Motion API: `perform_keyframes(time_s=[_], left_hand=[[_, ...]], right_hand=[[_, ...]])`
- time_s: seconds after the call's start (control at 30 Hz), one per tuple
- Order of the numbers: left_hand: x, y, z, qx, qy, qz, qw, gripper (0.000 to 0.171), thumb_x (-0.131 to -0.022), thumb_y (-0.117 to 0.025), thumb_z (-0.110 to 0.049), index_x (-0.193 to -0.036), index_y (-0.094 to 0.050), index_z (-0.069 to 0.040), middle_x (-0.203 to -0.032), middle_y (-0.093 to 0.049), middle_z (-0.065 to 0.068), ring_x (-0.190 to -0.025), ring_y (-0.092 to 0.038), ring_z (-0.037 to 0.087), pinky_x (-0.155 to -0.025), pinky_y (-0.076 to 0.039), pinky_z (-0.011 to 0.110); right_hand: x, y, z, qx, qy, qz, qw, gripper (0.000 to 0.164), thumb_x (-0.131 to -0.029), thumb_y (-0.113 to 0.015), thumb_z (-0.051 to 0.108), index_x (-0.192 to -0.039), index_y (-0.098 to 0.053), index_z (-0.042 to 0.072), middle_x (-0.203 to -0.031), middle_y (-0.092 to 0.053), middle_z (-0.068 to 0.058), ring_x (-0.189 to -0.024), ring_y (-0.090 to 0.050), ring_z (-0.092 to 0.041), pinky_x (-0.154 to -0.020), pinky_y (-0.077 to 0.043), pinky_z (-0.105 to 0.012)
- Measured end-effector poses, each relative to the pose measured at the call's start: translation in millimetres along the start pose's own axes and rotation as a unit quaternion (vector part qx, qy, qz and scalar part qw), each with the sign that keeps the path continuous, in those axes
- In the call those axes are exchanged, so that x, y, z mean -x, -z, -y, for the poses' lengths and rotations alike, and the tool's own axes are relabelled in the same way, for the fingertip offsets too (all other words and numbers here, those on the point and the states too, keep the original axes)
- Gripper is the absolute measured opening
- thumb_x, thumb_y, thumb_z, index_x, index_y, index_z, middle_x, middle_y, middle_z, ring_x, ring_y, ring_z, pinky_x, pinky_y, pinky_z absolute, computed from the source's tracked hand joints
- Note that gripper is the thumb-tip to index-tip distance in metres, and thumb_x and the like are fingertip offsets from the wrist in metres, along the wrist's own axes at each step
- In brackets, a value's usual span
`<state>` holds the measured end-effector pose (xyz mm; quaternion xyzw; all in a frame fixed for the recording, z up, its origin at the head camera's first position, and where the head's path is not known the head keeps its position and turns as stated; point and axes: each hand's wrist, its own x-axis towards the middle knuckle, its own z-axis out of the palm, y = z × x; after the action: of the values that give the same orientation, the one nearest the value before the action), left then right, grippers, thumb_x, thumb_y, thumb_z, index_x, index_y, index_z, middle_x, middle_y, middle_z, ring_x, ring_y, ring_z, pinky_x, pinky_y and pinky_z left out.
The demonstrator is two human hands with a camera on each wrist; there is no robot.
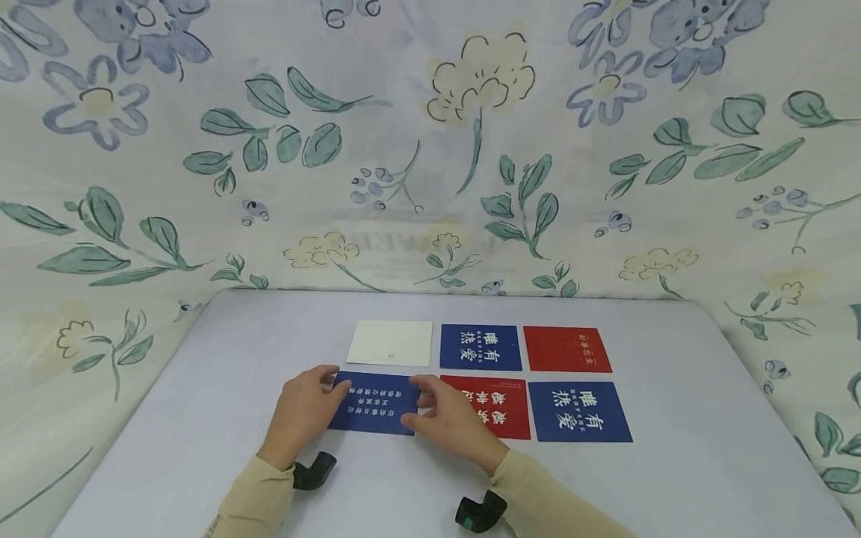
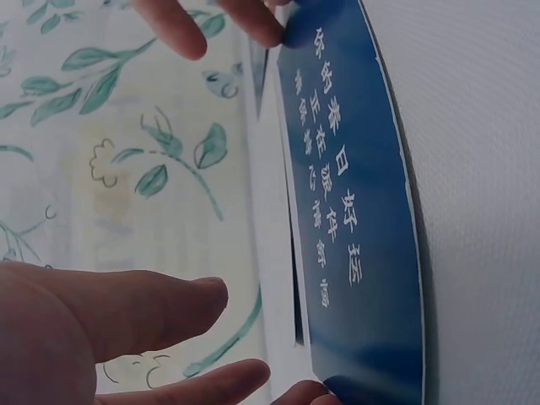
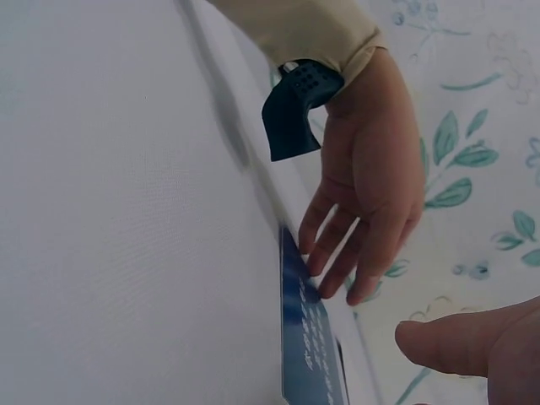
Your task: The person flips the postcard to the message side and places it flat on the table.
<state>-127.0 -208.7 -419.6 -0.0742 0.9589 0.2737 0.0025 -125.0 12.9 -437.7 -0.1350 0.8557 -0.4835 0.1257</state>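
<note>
A blue card (image 1: pixel 374 403) with lines of white Chinese characters lies at the front left of two rows of cards on the white table. At its left edge is my left hand (image 1: pixel 304 409), fingers loosely bent and thumb near the card's upper left. My right hand (image 1: pixel 454 420) is at the opposite edge, its fingertips right at the card's right end. The left wrist view shows the left thumb (image 2: pixel 181 310) raised off the blue card (image 2: pixel 354 211). In the right wrist view, the left hand (image 3: pixel 371 181) has its extended fingers along the card's edge.
Beside the right hand lies a red card (image 1: pixel 511 407) with white characters, then another blue card (image 1: pixel 580 412). Behind are a white card (image 1: pixel 390 343), a blue card (image 1: pixel 452 351) and a red card (image 1: pixel 554 350). A flower-patterned cloth (image 1: pixel 417 276) hangs behind the table (image 1: pixel 679 478).
</note>
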Motion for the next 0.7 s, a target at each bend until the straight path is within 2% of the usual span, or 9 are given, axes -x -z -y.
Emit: perform_keyframes(time_s=[0.17,0.5,0.7], left_hand=[[-0.8,2.4,-0.4,0.006,0.009,0.009,0.9999,0.048,-0.089,-0.058,-0.027,-0.127,-0.051,0.002,-0.117,-0.058,0.024,-0.102,-0.059,0.037,-0.083,-0.047,0.051],[-2.8,6.4,0.8,0.028,0.010,0.022,0.9993,0.049,-0.089,-0.059,-0.029,-0.125,-0.053,0.004,-0.115,-0.060,0.023,-0.102,-0.059,0.036,-0.083,-0.048,0.050],[-1.4,8.4,-0.9,0.025,0.009,0.025,0.9994,0.050,-0.089,-0.058,-0.030,-0.127,-0.051,0.002,-0.117,-0.059,0.022,-0.102,-0.058,0.035,-0.082,-0.048,0.050]], right_hand=[[-1.0,-0.9,-0.6,-0.013,-0.009,-0.003,1.000,0.053,-0.079,-0.072,0.025,-0.128,-0.053,0.014,-0.114,-0.060,-0.010,-0.094,-0.059,-0.021,-0.078,-0.052,-0.039],[-1.9,-1.0,-2.6,-0.048,-0.007,-0.016,0.999,0.051,-0.080,-0.071,0.024,-0.127,-0.053,0.015,-0.122,-0.057,-0.010,-0.098,-0.059,-0.024,-0.080,-0.052,-0.039],[-3.5,-2.1,-5.5,-0.059,-0.001,-0.042,0.997,0.046,-0.082,-0.069,0.021,-0.126,-0.054,0.015,-0.120,-0.058,-0.008,-0.106,-0.057,-0.024,-0.083,-0.051,-0.038]])
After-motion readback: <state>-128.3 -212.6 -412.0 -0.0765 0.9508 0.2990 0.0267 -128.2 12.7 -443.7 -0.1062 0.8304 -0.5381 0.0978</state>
